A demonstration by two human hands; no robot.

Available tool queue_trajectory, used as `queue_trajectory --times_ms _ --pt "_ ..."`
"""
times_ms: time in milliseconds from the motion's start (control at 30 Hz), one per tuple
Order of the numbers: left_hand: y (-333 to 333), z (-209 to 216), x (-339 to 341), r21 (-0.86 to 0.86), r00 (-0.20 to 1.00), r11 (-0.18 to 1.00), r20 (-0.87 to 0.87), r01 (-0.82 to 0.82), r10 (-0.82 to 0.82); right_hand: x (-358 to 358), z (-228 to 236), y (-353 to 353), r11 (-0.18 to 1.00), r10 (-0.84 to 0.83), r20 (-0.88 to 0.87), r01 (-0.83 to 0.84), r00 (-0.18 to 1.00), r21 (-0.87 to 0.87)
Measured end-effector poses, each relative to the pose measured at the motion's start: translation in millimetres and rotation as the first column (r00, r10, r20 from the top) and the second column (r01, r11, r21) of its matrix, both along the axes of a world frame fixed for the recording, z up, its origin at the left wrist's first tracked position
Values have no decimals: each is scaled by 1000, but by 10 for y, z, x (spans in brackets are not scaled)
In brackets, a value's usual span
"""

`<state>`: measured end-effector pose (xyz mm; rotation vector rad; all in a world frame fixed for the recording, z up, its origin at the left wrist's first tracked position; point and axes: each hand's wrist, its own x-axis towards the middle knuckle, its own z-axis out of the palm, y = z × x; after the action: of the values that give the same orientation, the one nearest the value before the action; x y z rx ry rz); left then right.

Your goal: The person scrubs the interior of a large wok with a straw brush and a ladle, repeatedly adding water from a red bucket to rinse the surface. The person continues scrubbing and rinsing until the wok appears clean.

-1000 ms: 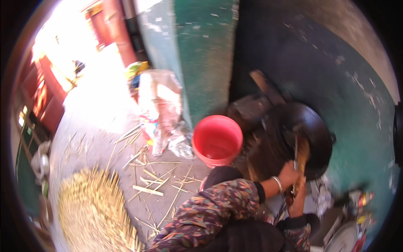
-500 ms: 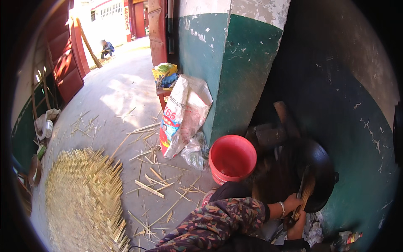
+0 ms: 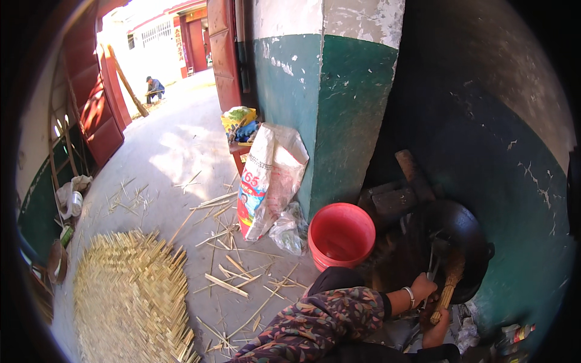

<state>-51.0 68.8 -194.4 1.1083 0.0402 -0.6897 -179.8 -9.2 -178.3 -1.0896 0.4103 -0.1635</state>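
Observation:
A large dark wok (image 3: 463,221) stands at the right by the wall. My left hand (image 3: 422,289), with a bracelet on the wrist, is closed at the wok's near left side on a thin grey metal tool (image 3: 433,265) whose working end I cannot make out. Just nearer and to the right, my right hand (image 3: 437,330) grips the lower end of a tan bundled-stick brush (image 3: 449,284). The brush points up over the wok's near part. Shadow and blur hide the wok's inside and some of the fingers.
Left of the wok sits a red bucket (image 3: 341,233), beside a printed woven sack (image 3: 273,181) and a clear plastic bag (image 3: 289,231). A woven straw mat (image 3: 130,296) and loose strips (image 3: 227,284) lie on the floor. Bottles (image 3: 514,336) are at lower right. Someone (image 3: 155,88) crouches outside.
The brush and the metal tool, close together before, now stand apart, with the brush to the right. My right hand has shifted slightly right. The whole view has moved a little.

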Motion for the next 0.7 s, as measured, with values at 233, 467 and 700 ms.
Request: queue_trajectory --times_ms 233,467,700 --pt "144 113 -103 -50 999 999 -35 -13 12 -24 3 22 989 -88 -39 82 995 -122" --pt "227 106 -127 -73 999 997 -46 -11 8 14 -224 -38 990 -39 -20 36 999 -138" --pt "236 22 -110 -91 996 995 -73 44 -51 141 -184 34 993 13 -27 -16 1000 -115"
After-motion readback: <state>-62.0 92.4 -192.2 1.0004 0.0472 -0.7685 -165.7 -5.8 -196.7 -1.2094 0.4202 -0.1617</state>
